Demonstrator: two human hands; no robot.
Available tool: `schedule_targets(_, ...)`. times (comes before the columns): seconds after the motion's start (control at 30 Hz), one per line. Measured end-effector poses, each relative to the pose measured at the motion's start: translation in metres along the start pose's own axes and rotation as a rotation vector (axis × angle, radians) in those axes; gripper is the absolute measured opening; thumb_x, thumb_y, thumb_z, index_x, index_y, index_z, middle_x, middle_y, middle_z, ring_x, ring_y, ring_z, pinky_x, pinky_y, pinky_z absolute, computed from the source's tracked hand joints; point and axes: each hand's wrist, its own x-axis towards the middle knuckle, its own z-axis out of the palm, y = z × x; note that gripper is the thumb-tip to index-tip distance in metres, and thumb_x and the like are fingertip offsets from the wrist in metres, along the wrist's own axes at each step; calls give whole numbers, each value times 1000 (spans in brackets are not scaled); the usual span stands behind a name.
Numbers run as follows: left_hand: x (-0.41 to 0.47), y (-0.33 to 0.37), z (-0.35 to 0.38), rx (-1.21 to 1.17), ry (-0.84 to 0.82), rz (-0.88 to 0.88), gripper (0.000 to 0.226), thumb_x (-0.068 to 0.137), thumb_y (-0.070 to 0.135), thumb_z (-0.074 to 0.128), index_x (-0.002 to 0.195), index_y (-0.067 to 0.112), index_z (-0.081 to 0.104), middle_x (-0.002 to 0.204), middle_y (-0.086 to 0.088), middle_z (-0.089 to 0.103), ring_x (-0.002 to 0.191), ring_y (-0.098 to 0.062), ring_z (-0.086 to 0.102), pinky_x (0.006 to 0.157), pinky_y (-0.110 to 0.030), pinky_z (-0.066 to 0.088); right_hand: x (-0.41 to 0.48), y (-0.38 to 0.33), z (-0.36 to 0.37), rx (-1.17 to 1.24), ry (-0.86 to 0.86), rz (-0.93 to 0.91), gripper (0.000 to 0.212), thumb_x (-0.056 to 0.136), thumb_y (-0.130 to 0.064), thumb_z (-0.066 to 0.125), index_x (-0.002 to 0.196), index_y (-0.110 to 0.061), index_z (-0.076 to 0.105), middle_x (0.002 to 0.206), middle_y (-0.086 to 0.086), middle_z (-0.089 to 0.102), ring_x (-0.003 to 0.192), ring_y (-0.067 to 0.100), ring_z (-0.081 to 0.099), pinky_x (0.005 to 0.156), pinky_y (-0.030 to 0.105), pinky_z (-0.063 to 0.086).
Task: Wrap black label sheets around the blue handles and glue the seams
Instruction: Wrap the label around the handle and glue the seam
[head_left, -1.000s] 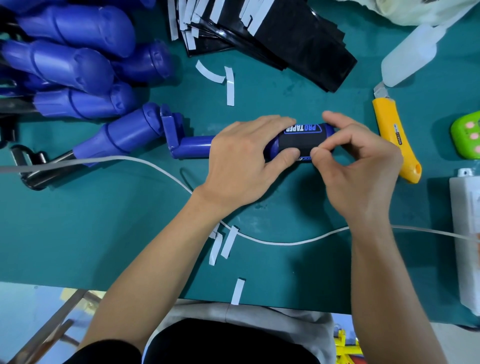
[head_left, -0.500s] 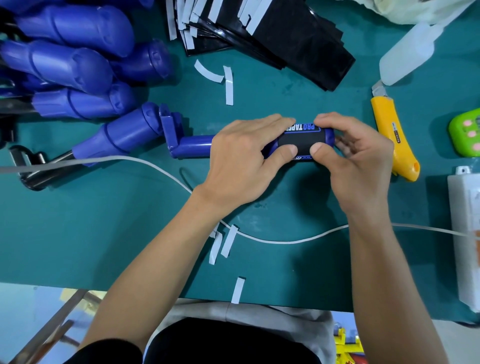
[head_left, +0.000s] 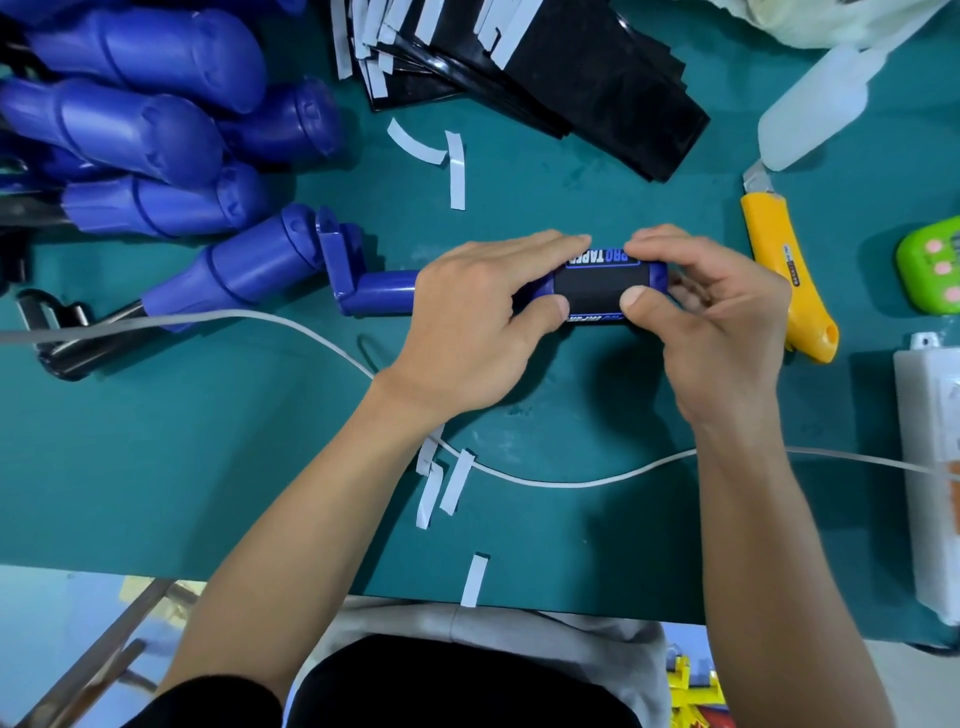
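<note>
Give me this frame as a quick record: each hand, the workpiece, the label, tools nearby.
left hand: grips the blue handle, thumb on the black label
right hand: pinches the handle's labelled end, thumb on the label
label: wrapped round the handle, print visible
spare sheets: black stack, beyond the hands
tools: yellow knife and white bottle, right of the hands

Quick count: six blue handles (head_left: 130, 124) that I can make out, five piled beyond the left hand (head_left: 467, 322). Six loose white strips (head_left: 456, 171). Past the right hand (head_left: 717, 322): one yellow knife (head_left: 769, 234), one white bottle (head_left: 815, 119), one green gadget (head_left: 932, 270).
</note>
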Motion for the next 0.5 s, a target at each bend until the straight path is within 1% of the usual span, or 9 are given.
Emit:
schedule_targets(0.07,0,7,2,-55,25,-80,47,84,22,70,130,25,73,132,9,71,126,-8,58,106,-28,41,0,-1,0,1,6,8,42,76,6,73,102,-26,75,114,3,74,115,17,70,99,37,57)
schedule_targets(0.13,0,12,5,-96,41,-146,48,79,21,70,127,26,75,129,9,73,122,-15,64,106,-37,45,-1,-1,1,25,14,21,42,75,8,72,100,-26,75,112,3,74,113,14,70,98,37,58)
schedule_targets(0.2,1,15,6,-131,46,-203,50,76,22,70,125,28,76,126,10,74,118,-18,67,105,-41,47,-3,-1,3,54,23,33,42,75,10,70,98,-25,75,112,3,73,112,12,71,97,36,59)
schedule_targets(0.27,2,16,5,-129,42,-229,50,76,25,70,125,31,76,125,13,74,115,-18,68,104,-41,48,-5,-2,5,69,29,38,42,75,12,69,97,-23,75,111,6,73,111,10,71,95,35,59)
schedule_targets(0.37,1,15,3,-93,59,-200,45,82,27,67,126,31,75,126,13,74,115,-14,68,100,-35,49,-4,-2,5,93,33,43,44,75,15,69,100,-21,75,112,11,72,108,6,71,91,31,59)
schedule_targets(0.43,1,15,1,-101,65,-190,40,89,25,63,127,29,75,129,13,72,122,-9,66,103,-33,48,-3,-2,4,101,31,44,45,75,15,69,100,-22,75,112,12,72,109,7,71,91,32,59)
schedule_targets(0.5,2,16,0,-117,51,-205,39,91,24,62,127,30,75,129,14,72,124,-6,64,107,-32,47,-3,-2,3,96,27,36,46,75,14,70,100,-23,75,111,11,72,111,8,70,92,35,60)
